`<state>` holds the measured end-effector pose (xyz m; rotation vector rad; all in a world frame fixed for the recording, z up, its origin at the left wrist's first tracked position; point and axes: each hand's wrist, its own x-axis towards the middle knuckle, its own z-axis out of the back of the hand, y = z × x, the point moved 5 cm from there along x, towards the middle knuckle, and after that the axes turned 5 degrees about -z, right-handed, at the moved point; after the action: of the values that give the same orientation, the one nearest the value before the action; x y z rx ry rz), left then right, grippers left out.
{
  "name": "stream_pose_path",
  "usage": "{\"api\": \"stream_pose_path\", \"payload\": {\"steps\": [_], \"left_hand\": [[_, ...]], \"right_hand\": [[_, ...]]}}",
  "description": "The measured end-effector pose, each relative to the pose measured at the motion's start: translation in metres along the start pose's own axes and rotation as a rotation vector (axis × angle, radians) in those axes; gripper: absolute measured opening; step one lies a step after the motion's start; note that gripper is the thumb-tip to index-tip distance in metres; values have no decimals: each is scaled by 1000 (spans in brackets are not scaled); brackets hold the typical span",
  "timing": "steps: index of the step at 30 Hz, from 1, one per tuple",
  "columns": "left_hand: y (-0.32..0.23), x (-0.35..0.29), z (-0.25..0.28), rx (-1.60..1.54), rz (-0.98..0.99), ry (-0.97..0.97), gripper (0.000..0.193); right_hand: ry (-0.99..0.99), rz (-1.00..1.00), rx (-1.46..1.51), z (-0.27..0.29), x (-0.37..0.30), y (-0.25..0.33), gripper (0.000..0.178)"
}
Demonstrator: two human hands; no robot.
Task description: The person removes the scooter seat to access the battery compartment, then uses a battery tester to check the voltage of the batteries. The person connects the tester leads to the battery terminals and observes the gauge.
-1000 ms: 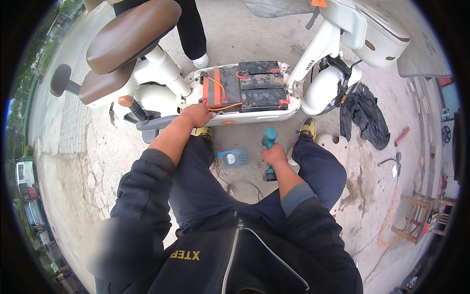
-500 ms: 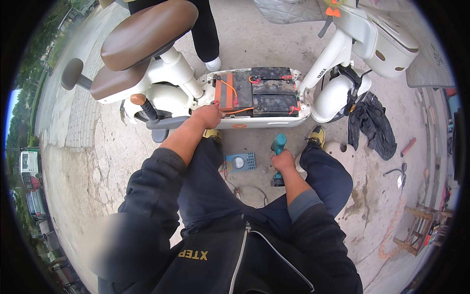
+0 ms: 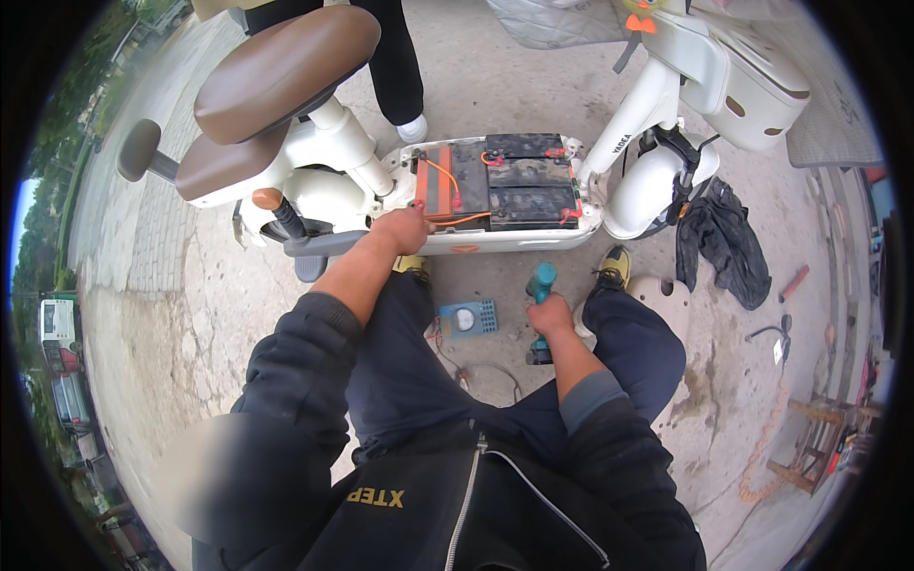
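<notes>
A: Anything move? Left hand [image 3: 405,231] looks parked on that scooter deck [image 3: 495,238] edge same as before.
B: Yep, fingers curled there. Right hand [image 3: 550,314] wraps the teal drill [image 3: 540,285], near the meter [image 3: 466,319].

One head-worn fisheye view, steeply downward and close over the scooter's [image 3: 495,190] open footboard, edges bent.

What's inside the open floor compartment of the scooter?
In the floor compartment lie black batteries linked by orange wires. The left hand rests on its near edge, hiding that corner. Whatever lies beneath the batteries is covered.
</notes>
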<state>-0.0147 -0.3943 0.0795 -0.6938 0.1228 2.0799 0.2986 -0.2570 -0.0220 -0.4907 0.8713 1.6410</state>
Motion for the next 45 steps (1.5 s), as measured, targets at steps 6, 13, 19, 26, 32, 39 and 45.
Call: {"api": "stream_pose_path", "payload": {"steps": [6,13,19,26,32,39,45], "left_hand": [[4,2,-1,-34,53,-13,49],[3,1,1,-35,56,-32,45],[5,4,-6,-16,16,-2,34],[11,10,-12,-35,-26,-8,32],[15,11,-16,-48,-30,-26,31],[14,10,-15,-36,-45,-33,31],[13,8,-13,-48,-14,-34,32]], "right_hand": [[-9,-13,15,1,-2,1,50],[41,-35,22,-3,4,-2,49],[-1,-41,22,-7,7,-6,47],[34,-63,55,-6,5,-5,43],[51,-71,80,-6,4,-6,42],[31,-62,76,-4,-2,-5,44],[19,-63,78,-1,-7,-3,43]]}}
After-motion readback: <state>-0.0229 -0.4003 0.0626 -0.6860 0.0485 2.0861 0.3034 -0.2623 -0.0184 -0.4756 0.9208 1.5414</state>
